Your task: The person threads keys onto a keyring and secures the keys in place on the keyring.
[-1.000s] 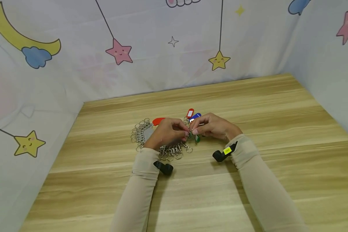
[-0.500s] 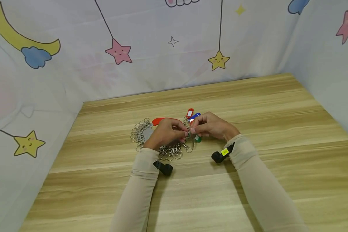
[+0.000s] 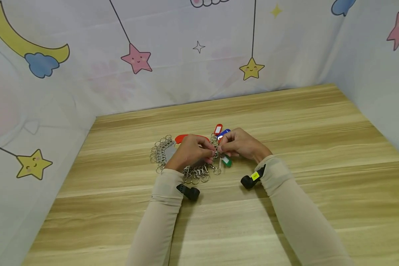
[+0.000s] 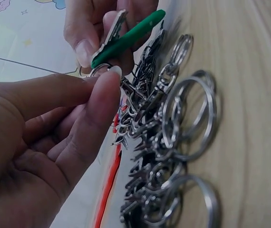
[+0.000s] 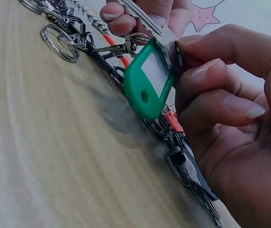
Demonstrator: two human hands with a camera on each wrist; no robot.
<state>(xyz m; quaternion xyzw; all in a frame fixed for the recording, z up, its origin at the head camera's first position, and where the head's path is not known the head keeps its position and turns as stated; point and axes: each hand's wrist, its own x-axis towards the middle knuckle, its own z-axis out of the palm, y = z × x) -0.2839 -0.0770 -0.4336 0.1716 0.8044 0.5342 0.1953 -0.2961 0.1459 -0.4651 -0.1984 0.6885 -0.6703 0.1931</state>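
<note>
In the left wrist view my left hand [image 4: 45, 128] pinches a metal split ring [image 4: 100, 69] between thumb and forefinger. My right hand [image 5: 235, 104] pinches the head of a silver key [image 5: 150, 23] close to that ring. A green key tag [image 5: 147, 90] with a white label hangs at the same spot, tilted, above the tabletop. A metal snap hook [image 5: 121, 47] joins the ring beside the tag. Both hands meet over the table in the head view, the left hand [image 3: 193, 149] and right hand [image 3: 242, 144] nearly touching. The fingertips partly hide the ring.
Several snap hooks with split rings [image 3: 159, 151] fan around a grey and red flat piece [image 3: 189, 138] under my left hand. Beyond lie a red tag [image 3: 218, 129] and a blue tag [image 3: 224, 133]. Patterned cloth [image 3: 173, 85] borders the wooden table [image 3: 226, 229].
My right hand has shifted slightly left and down. The key now hangs more upright below the fingers, and more of the green tag shows. My left hand has stayed nearly in place.
</note>
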